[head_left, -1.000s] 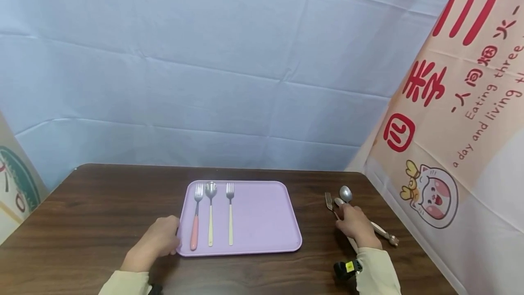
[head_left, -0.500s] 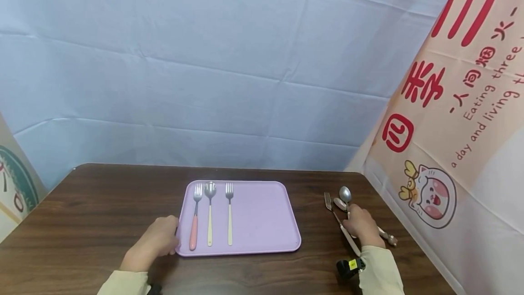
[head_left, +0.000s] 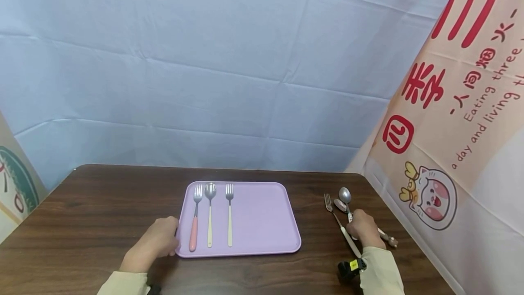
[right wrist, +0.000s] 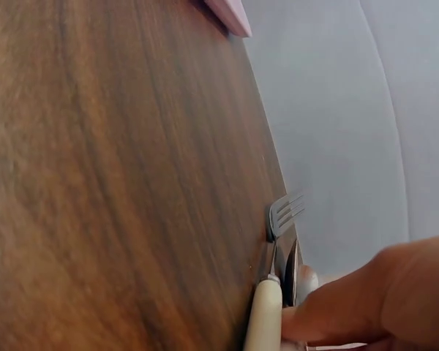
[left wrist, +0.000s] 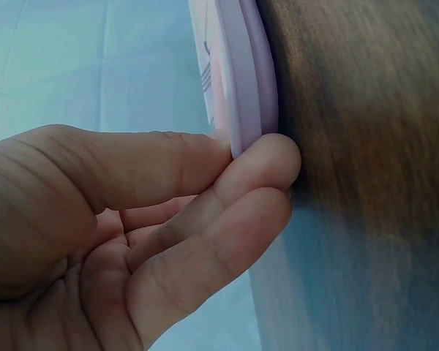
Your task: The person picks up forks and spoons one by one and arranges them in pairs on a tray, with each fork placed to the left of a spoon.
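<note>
Purple tray (head_left: 266, 217) is pinched at eight o'clock by the left hand (head_left: 160, 236); at three o'clock, the right hand (head_left: 363, 227) cannot be judged; spoons (head_left: 345, 194) might be knocked through crowding.

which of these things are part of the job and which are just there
Likely part of the job:
purple tray, rim pinched by the left hand
on it: pink-handled fork, cream-handled spoon, cream-handled fork
near the right hand: white-handled fork, loose spoon, another spoon

Just there:
dark wooden table
pale blue cloth
cat-face banner
black wrist device
</note>
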The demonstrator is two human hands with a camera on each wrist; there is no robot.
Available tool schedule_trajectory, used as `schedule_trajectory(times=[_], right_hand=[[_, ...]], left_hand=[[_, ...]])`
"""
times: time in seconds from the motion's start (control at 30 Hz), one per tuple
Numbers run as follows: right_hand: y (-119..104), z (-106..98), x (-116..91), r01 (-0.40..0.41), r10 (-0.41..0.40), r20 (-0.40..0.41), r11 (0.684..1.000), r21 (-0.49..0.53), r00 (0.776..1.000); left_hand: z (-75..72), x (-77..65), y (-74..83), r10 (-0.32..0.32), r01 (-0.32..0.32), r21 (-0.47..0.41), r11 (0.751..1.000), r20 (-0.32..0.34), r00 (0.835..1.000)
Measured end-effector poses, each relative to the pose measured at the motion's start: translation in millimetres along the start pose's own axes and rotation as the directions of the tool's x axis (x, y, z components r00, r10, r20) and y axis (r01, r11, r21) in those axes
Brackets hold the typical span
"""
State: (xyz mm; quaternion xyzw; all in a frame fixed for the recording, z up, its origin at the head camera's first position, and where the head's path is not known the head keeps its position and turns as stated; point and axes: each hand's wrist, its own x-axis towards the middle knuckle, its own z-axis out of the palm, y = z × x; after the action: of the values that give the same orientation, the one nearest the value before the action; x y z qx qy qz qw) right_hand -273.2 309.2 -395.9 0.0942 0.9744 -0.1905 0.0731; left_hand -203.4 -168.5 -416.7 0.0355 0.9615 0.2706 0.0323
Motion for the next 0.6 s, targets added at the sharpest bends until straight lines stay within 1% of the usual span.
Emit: schedule_trajectory(times=[0.2,0.6], right_hand=[[4,3,0,0.006,-0.005,-0.024,0.999,0.039,1.000],[12,3,0,0.004,-0.002,-0.030,0.997,0.075,1.000]], left_hand=[[0.9,-0.6,0.0,0.002,-0.002,-0.011,1.000,-0.002,1.000],[1.4,0.6,-1.1,0.009,-0.009,-0.007,1.000,-0.003,1.000]])
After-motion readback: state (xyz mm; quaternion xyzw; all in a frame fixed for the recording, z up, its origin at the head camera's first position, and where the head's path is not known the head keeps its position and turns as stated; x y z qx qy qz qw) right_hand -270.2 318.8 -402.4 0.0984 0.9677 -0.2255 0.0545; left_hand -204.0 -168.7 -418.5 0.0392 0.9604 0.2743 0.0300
